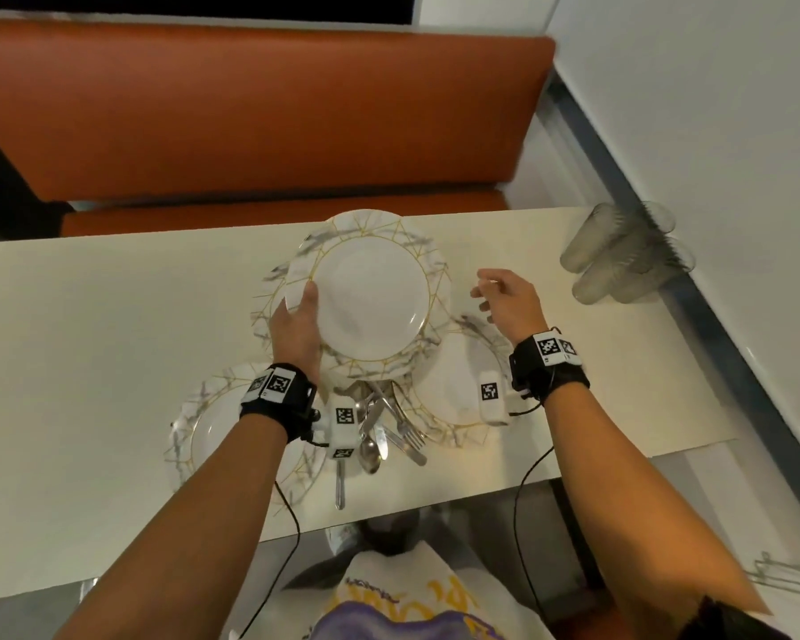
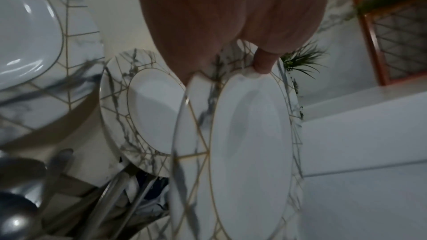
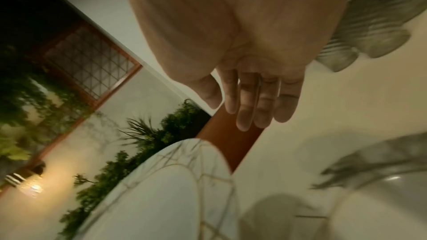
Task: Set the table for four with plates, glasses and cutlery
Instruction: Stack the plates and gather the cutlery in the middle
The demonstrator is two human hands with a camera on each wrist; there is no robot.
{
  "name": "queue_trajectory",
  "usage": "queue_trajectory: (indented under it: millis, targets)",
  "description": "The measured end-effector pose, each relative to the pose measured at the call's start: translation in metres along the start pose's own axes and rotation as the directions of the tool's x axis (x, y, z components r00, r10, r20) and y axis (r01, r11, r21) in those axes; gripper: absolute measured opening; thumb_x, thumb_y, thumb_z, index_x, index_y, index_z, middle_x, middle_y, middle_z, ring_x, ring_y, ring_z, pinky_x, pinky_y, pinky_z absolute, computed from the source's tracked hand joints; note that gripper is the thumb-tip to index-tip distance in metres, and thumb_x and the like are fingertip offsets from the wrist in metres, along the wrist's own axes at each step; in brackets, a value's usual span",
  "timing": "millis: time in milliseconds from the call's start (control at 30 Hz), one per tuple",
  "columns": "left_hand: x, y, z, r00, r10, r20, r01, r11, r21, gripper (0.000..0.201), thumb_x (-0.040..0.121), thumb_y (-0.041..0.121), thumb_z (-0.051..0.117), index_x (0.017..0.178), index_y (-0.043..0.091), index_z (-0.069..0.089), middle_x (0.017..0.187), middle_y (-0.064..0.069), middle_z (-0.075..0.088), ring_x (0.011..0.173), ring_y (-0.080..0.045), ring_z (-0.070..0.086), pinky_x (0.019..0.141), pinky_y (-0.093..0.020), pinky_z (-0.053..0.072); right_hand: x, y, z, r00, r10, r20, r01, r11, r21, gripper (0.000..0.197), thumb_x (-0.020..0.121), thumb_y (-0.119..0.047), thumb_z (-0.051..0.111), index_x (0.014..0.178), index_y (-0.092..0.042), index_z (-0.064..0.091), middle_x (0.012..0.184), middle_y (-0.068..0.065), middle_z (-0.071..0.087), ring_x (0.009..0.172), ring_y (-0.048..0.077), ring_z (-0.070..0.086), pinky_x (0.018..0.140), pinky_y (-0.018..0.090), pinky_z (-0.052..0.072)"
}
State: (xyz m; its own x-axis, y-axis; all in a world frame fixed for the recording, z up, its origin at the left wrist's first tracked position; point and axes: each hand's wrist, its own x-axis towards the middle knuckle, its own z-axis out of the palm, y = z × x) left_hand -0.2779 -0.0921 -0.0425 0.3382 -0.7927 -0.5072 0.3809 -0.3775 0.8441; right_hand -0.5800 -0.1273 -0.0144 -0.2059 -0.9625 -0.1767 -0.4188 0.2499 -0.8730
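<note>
My left hand (image 1: 302, 316) grips the left rim of a white plate with a grey-marble and gold-line border (image 1: 372, 293), thumb on top, above the middle of the cream table (image 1: 89, 325). A second matching rim shows just beneath it; whether it is held I cannot tell. In the left wrist view the thumb (image 2: 261, 65) pinches the held plate (image 2: 249, 143). Two more plates lie near me, one at the left (image 1: 213, 431) and one at the right (image 1: 453, 390). A pile of cutlery (image 1: 379, 427) lies between them. My right hand (image 1: 499, 297) hovers right of the held plate, fingers (image 3: 254, 101) relaxed and empty.
Several ribbed clear glasses (image 1: 620, 251) stand clustered at the table's far right corner, next to the white wall. An orange bench (image 1: 250, 122) runs along the far side of the table. The near table edge is just below the cutlery.
</note>
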Motion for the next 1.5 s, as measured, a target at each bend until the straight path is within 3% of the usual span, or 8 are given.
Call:
queue_trajectory:
  millis: [100,333,567,833,1133,1300,1433,1500]
  targets:
    - [0.011,-0.009,-0.006,0.996,0.064,-0.061,-0.058,0.994,0.088,0.101,0.073,0.074,0.074,0.153,0.02,0.047,0.151,-0.004,0.057,0.136,-0.027,0.057,0.108,-0.052,0.052,0.001,0.039,-0.01,0.995,0.098,-0.023,-0.1,0.983,-0.156,0.027,0.096,-0.017,0.055,0.119,-0.019,0.069,0.11,0.005,0.074,0.103,0.026,0.068,0.095,0.035,0.053]
    - [0.005,-0.022,-0.003,0.984,0.068,-0.166,-0.037,0.982,0.185,0.079,0.097,0.052,0.065,0.159,0.012,0.036,0.162,-0.007,0.043,0.149,-0.027,0.04,0.121,-0.045,0.037,0.007,0.113,-0.019,0.919,0.386,-0.081,-0.367,0.761,-0.535,0.046,0.09,-0.022,0.059,0.135,-0.019,0.053,0.138,0.015,0.049,0.131,0.036,0.044,0.107,0.046,0.043]
    - [0.0,-0.033,0.014,0.962,0.101,-0.255,-0.052,0.98,0.193,0.072,0.098,0.052,0.065,0.157,0.017,0.043,0.158,-0.004,0.049,0.147,-0.026,0.044,0.118,-0.041,0.039,0.016,0.135,-0.031,0.9,0.435,0.011,-0.373,0.785,-0.495,0.051,0.088,-0.026,0.066,0.137,-0.017,0.051,0.131,0.01,0.06,0.103,0.029,0.061,0.086,0.033,0.051]
    - [-0.005,-0.032,0.052,0.943,0.13,-0.306,-0.093,0.987,0.134,0.047,0.102,0.042,0.063,0.142,0.019,0.06,0.137,0.005,0.063,0.132,-0.021,0.054,0.111,-0.039,0.043,0.043,0.133,-0.062,0.916,0.354,0.189,-0.229,0.848,-0.478,0.027,0.092,-0.015,0.06,0.113,-0.004,0.072,0.096,0.012,0.071,0.096,0.033,0.067,0.081,0.035,0.052]
    - [-0.011,-0.019,0.09,0.945,0.154,-0.289,-0.149,0.988,0.039,0.047,0.102,0.04,0.06,0.144,0.02,0.058,0.137,0.004,0.062,0.13,-0.021,0.055,0.117,-0.042,0.041,0.091,0.088,-0.143,0.983,0.157,0.093,-0.124,0.949,-0.29,0.032,0.101,-0.019,0.049,0.129,-0.01,0.063,0.128,0.011,0.063,0.119,0.029,0.058,0.103,0.037,0.045]
    - [-0.023,-0.027,0.104,0.958,0.151,-0.243,-0.139,0.988,0.063,0.047,0.102,0.042,0.057,0.142,0.018,0.061,0.138,-0.001,0.065,0.13,-0.026,0.058,0.115,-0.047,0.043,0.119,0.058,-0.156,0.998,0.062,0.022,-0.057,0.981,-0.187,0.038,0.092,-0.033,0.046,0.12,-0.016,0.066,0.1,0.004,0.063,0.091,0.024,0.058,0.088,0.046,0.052]
    - [-0.032,-0.033,0.114,0.966,0.097,-0.238,-0.086,0.995,0.058,0.057,0.101,0.039,0.057,0.142,0.0,0.055,0.142,-0.027,0.058,0.134,-0.043,0.052,0.116,-0.057,0.041,0.122,0.041,-0.129,1.0,-0.006,0.021,0.009,0.986,-0.164,0.028,0.1,-0.021,0.048,0.12,-0.012,0.065,0.11,0.011,0.068,0.096,0.027,0.062,0.087,0.042,0.053]
    - [-0.033,-0.035,0.114,0.969,0.073,-0.238,-0.069,0.997,0.023,0.06,0.096,0.044,0.06,0.14,0.003,0.058,0.138,-0.022,0.064,0.132,-0.04,0.057,0.116,-0.056,0.043,0.116,0.034,-0.11,0.999,-0.029,0.019,0.032,0.99,-0.14,0.026,0.101,-0.015,0.047,0.119,-0.008,0.065,0.116,0.011,0.068,0.101,0.027,0.061,0.087,0.035,0.049]
